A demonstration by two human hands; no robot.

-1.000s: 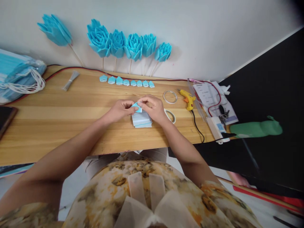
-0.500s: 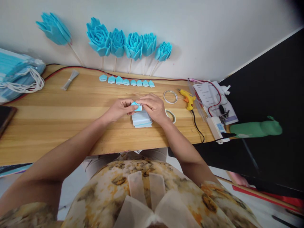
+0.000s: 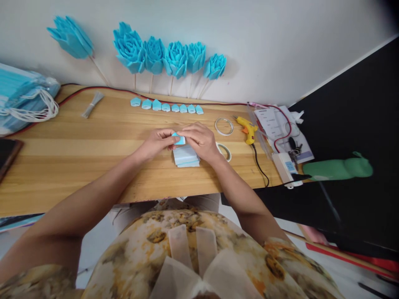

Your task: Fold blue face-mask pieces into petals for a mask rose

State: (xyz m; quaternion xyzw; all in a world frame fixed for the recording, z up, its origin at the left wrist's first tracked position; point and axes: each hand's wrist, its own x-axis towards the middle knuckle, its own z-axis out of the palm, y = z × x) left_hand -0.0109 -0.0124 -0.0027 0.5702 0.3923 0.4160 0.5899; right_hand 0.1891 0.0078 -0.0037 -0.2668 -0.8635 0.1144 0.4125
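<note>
My left hand (image 3: 156, 143) and my right hand (image 3: 201, 141) meet above the middle of the wooden table (image 3: 77, 145). Both pinch a small folded blue piece (image 3: 178, 139) between fingers and thumbs. Just under them lies a small stack of pale blue squares (image 3: 186, 158). A row of several folded blue petals (image 3: 166, 107) lies farther back on the table. Behind that row, several blue flowers on sticks (image 3: 168, 58) lean against the wall.
Two tape rolls (image 3: 223, 126) (image 3: 226, 152) lie to the right of my hands, then a yellow glue gun (image 3: 247, 130) with its black cord, papers and a power strip (image 3: 285, 164). A bundle of blue masks (image 3: 25, 99) and thin wires (image 3: 92, 106) sit far left.
My hands have drawn a little closer together around the blue piece, folding it tighter. Nothing else on the table has moved.
</note>
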